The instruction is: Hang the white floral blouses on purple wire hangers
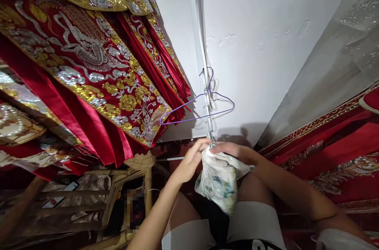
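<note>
Both my hands hold a small bunched cloth (219,181), white with green and blue print, above my knees. My left hand (191,161) pinches its top left edge with closed fingers. My right hand (233,151) grips the top of the cloth from the right, fingers curled over it. Just above my hands a purple wire hanger (204,104) hangs bare on a hook on a thin white strip (204,84) running down the white wall.
Red garments (89,68) with gold and silver embroidery hang at the left. More red embroidered fabric (340,151) under clear plastic is at the right. A bamboo chair (130,187) stands at lower left with a phone (60,194) lying near it. My legs in white shorts (254,222) are below.
</note>
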Tool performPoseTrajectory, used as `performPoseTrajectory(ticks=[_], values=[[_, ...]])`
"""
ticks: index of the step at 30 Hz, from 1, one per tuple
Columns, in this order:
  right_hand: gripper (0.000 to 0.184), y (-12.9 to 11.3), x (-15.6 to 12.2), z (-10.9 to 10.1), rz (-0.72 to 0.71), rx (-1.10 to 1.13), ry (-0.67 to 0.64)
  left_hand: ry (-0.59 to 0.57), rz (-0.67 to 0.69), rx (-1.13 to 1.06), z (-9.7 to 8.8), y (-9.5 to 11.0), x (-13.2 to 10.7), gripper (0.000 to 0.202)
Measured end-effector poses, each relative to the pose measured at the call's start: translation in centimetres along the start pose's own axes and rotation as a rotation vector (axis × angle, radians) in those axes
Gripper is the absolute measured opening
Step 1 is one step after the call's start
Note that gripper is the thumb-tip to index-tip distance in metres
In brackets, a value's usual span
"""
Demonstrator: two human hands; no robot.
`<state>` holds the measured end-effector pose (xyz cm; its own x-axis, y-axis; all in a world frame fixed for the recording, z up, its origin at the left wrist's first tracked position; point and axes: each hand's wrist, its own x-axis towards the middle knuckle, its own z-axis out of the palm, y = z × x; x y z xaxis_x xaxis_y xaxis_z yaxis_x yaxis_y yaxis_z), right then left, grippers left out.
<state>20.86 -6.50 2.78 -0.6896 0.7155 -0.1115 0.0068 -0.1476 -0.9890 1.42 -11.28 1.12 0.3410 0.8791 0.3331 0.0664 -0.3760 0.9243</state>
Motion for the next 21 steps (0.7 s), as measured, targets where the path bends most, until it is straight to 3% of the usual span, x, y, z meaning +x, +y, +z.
performPoseTrajectory(ticks=[3, 5, 8, 12, 14, 15, 17, 21], values=[[0.029, -3.4, -0.8, -1.7, 0.272, -0.159, -0.510, -0.262, -0.125, 0.048, 0.6, -0.9, -0.8, 0.070], [0.024, -4.9, -0.8, -3.1, 0.262, -0.264, -0.573, -0.381, -0.155, 0.150, 0.6, -1.3, -1.5, 0.052], [0.016, -5.9, 0.1, -5.4, 0.083, -0.428, -0.401, -0.379, -0.144, 0.451, -0.8, -2.5, -2.1, 0.029], [0.009, -5.6, 2.3, -9.0, -0.169, -0.665, -0.095, 0.006, -0.162, 0.669, -4.8, -5.4, -2.7, 0.038], [0.020, -4.7, 3.7, -10.7, -0.269, -0.737, 0.126, 0.171, -0.202, 0.671, -7.0, -6.0, -2.8, 0.041], [0.027, -4.0, 4.3, -11.6, -0.310, -0.760, 0.231, 0.195, -0.242, 0.701, -7.9, -5.8, -2.7, 0.039], [0.040, -2.5, 5.4, -13.1, -0.345, -0.797, 0.354, 0.130, -0.333, 0.831, -9.1, -4.5, -2.2, 0.036], [0.033, -0.3, 5.9, -15.3, -0.288, -0.865, 0.329, -0.026, -0.381, 0.992, -9.8, -1.0, -0.3, 0.041]])
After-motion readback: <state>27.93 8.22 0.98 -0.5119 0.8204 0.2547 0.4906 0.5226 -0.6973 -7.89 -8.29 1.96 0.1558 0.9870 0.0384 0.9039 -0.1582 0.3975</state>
